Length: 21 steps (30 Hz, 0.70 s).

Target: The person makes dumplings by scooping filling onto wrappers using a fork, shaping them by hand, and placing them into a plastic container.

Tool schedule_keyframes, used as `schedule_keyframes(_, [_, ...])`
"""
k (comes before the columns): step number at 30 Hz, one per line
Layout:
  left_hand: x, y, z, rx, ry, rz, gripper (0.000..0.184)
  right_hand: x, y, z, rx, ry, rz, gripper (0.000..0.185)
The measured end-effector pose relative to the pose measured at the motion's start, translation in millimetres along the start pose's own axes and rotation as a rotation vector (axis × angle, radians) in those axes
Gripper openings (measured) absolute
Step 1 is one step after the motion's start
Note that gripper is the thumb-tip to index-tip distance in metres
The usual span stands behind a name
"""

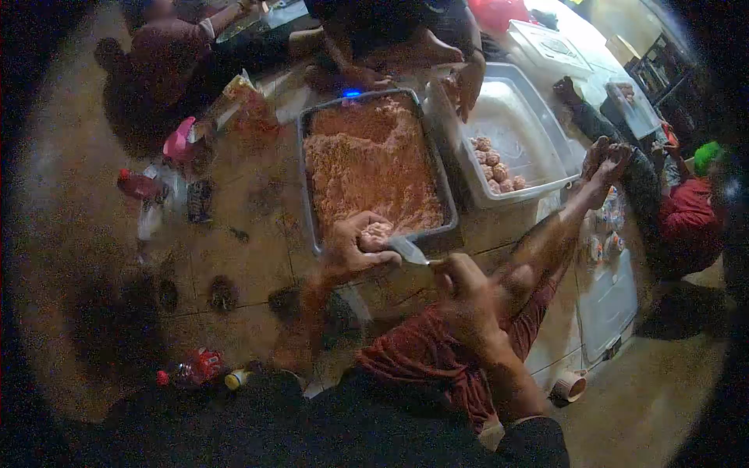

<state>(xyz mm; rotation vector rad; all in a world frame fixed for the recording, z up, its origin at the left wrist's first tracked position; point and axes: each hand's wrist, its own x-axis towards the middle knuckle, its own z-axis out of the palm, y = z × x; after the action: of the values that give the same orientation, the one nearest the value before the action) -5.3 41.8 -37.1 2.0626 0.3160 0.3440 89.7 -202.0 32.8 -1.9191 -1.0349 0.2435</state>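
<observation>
My left hand (343,253) is curled around a lump of pink mince-like mixture (376,234) at the near edge of a grey tub (449,187). In my right hand (466,285) is a small flat-bladed spatula (407,249), its blade against the lump or just beside it; which, I cannot tell. The tub holds a large mass of the same mixture (374,175), scooped lower at the far end. To its right, a white plastic tub (558,144) has several round balls (493,162) gathered in its near left corner.
Across from me a person reaches a hand (470,90) over the white tub. Other people sit at the far left and right. My bare leg (538,234) stretches out at the right. Near me are a red-capped bottle (191,370), a cup (568,386) and a lid (607,308).
</observation>
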Motion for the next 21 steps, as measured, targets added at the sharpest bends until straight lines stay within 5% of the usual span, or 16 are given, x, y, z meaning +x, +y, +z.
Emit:
schedule_keyframes(1, [-1,13,-7,-0.165,-0.027,0.134,0.05,-1,-3,-2,0.001,-0.004,0.003,0.018])
schedule_keyframes(3, [-6,18,-7,-0.319,-0.07,-0.049,0.052,-3,-6,-5,0.161,0.018,0.147,0.015])
schedule_keyframes(6, [-2,3,2,-0.35,-0.045,0.015,0.049,-4,-5,8,0.288,0.04,0.191,0.015])
schedule_keyframes(8, [0,4,6,-0.217,0.113,0.052,0.041,-2,-6,9,0.23,0.025,0.122,0.013])
schedule_keyframes(15, [3,34,17,0.147,0.154,0.271,0.034,9,0,26,0.092,0.219,-0.002,0.013])
schedule_keyframes(17, [3,7,23,0.064,0.025,-0.036,0.04,19,5,25,0.134,0.203,0.059,0.011])
schedule_keyframes(21, [-9,18,11,-0.269,-0.116,-0.066,0.045,11,107,57,0.023,0.068,0.11,0.013])
